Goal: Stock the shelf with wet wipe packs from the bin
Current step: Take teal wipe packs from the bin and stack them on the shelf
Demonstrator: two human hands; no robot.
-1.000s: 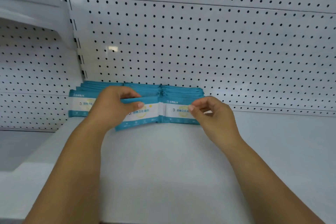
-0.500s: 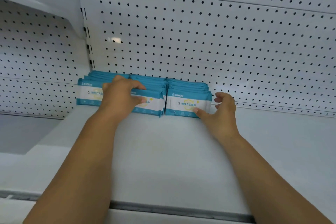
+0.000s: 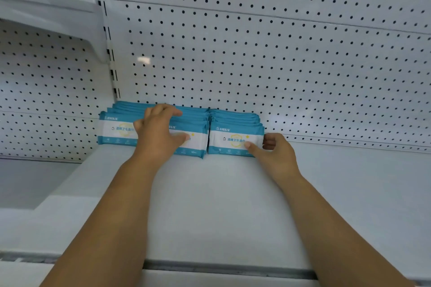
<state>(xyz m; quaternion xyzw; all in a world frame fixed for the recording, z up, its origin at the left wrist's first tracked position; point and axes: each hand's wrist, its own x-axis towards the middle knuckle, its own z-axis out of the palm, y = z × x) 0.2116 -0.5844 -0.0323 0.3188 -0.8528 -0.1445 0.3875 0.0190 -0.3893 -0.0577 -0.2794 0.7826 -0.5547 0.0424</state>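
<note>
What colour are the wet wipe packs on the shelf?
The wet wipe packs are teal-blue with a white central band; head view.

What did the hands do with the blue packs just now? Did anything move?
The left hand pushed the tilted front pack back until it stood straight in the middle row, and it still grips it. The right hand kept to the right row, its fingers moving round the row's right end. The left row and the shelf stayed as they were.

Teal-and-white wet wipe packs (image 3: 235, 140) on a white shelf (image 3: 224, 205), black-dotted white pegboard (image 3: 256, 58).
</note>
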